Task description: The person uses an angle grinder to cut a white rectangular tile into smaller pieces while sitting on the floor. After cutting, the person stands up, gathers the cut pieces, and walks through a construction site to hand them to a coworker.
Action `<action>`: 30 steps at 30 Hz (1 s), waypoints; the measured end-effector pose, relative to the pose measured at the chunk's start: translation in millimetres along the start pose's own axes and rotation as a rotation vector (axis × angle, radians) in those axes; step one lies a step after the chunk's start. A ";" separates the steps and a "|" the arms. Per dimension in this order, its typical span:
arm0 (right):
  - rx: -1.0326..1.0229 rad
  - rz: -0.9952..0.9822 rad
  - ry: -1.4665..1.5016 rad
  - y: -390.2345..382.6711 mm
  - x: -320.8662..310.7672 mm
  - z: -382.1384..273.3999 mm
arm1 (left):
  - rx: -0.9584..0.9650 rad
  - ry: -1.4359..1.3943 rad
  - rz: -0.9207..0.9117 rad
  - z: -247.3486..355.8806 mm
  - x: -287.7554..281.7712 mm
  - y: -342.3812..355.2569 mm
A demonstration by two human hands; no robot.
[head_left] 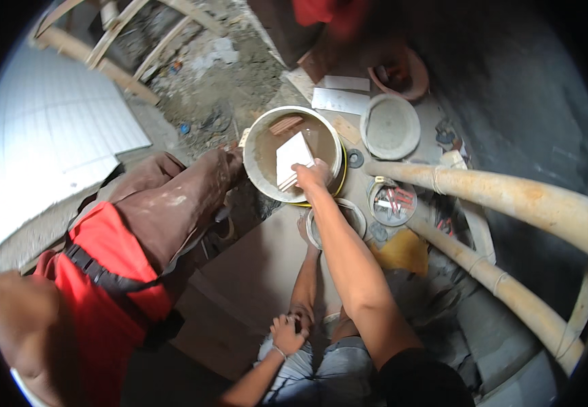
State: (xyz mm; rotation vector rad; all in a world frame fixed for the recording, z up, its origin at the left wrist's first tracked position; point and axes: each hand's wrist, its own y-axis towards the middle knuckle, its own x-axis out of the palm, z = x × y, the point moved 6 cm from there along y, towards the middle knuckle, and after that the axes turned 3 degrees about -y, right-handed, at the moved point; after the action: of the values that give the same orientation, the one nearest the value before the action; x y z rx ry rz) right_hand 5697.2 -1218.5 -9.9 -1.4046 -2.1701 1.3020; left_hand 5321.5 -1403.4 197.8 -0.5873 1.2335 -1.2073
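Observation:
My right arm reaches forward over a round pale bucket [259,171] of murky brown water. In that hand, my right hand [313,175], is a small stack of white tiles [292,156], gripped at its near right edge. The tiles are tilted over the water; whether they touch it I cannot tell. A reddish-brown ribbed piece [286,125] shows at the bucket's far side. Lower down, my left hand [287,334] lies over my knee, its fingers apart and holding nothing.
Another person in brown trousers [185,197] and red clothing is close on the left. Bamboo poles [511,190] cross the right side. Around the bucket stand a grey basin [390,126], a small tub [392,202] with red and white pieces, and flat white tiles [340,100].

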 end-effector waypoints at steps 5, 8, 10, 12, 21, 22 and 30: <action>0.001 0.111 -0.252 35.0 12.3 20.5 | 0.097 0.102 -0.025 -8.9 17.2 -7.6; 0.054 0.160 -0.287 51.8 17.5 11.2 | 0.063 0.156 -0.112 -4.7 19.2 -2.4; 0.085 0.197 -0.303 59.7 23.8 4.3 | 0.050 0.187 -0.140 -0.7 17.6 -0.3; 0.079 0.203 -0.287 68.0 32.6 0.0 | 0.026 0.168 -0.169 -1.7 18.6 1.4; 0.094 0.273 -0.418 122.0 46.8 11.7 | -0.026 0.151 -0.226 -17.3 27.9 9.6; 0.071 0.266 -0.402 128.0 46.8 13.2 | -0.040 0.160 -0.230 -17.5 28.0 10.0; 0.033 0.396 -0.440 166.6 50.1 22.4 | -0.062 0.067 -0.170 -13.6 24.4 14.8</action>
State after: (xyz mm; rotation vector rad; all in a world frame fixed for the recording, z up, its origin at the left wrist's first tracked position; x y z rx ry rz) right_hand 5759.2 -1166.4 -165.5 -1.7299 -2.1744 1.9376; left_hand 5311.5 -1417.5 171.3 -0.7142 1.3011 -1.3432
